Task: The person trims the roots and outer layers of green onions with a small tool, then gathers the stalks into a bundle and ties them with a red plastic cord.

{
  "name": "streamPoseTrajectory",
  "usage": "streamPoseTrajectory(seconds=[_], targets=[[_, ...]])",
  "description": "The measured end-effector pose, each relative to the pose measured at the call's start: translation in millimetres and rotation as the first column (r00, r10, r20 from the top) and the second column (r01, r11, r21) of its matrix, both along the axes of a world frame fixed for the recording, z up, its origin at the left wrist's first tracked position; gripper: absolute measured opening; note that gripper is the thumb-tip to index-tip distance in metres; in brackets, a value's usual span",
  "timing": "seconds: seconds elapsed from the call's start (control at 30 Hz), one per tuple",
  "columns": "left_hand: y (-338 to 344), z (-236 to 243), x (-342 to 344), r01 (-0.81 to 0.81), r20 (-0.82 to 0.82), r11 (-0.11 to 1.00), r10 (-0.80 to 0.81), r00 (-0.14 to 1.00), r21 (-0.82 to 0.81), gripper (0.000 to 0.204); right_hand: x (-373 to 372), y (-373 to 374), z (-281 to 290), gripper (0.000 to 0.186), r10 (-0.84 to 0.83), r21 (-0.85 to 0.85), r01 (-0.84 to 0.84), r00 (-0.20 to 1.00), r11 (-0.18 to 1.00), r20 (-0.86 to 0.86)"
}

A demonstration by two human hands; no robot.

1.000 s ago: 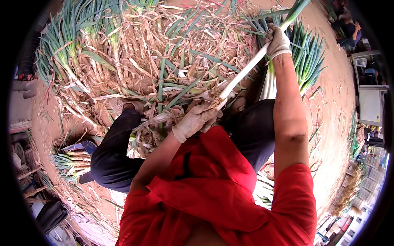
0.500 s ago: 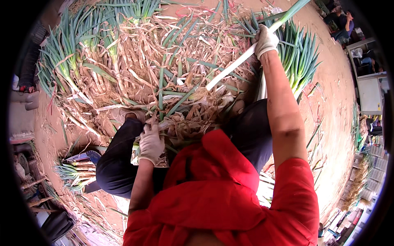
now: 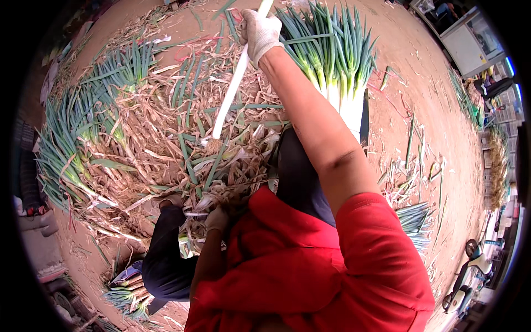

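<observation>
Head view: left of frame, leafy onions [image 3: 74, 152] lie heaped; at lower centre my gloved left hand [image 3: 217, 219] is among dry husks [image 3: 243, 171], though I cannot tell whether it grips any. At upper centre my right hand [image 3: 260, 34] is closed around a pale onion stalk [image 3: 229, 99] slanting over the husks; a slack hold could drop it there, and a wide swing rightward could bruise the neighbouring bundle [image 3: 332, 61].
</observation>
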State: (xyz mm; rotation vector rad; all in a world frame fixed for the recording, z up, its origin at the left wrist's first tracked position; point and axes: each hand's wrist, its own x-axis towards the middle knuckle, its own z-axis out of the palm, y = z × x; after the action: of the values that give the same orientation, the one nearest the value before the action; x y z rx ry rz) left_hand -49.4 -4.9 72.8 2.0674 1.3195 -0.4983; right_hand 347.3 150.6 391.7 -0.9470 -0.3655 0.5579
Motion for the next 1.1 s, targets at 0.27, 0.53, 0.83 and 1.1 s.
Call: streamPoseTrajectory(seconds=[0.27,0.53,0.83,1.1], targets=[[59,12,12,-0.312,0.562,0.945,0.205,0.801,0.1,0.022,136,-92,34,0.019,-0.172,0.096,0.166,0.983,0.981,0.059],[100,146,151,-0.35,0.74,0.869,0.486,0.465,-0.351,0.017,298,-282,27,0.012,-0.666,-0.073,0.741,0.639,0.668,0.385],[58,271,400,0.255,0.827,0.967,-0.144,0.544,0.001,0.025,352,-360,-56,0.018,-0.736,-0.294,0.842,0.539,0.453,0.409],[-27,177,546,0.584,0.297,0.453,-0.889,0.347,0.674,0.028,350,-365,-75,0.014,-0.661,-0.327,0.774,0.633,0.542,0.403]])
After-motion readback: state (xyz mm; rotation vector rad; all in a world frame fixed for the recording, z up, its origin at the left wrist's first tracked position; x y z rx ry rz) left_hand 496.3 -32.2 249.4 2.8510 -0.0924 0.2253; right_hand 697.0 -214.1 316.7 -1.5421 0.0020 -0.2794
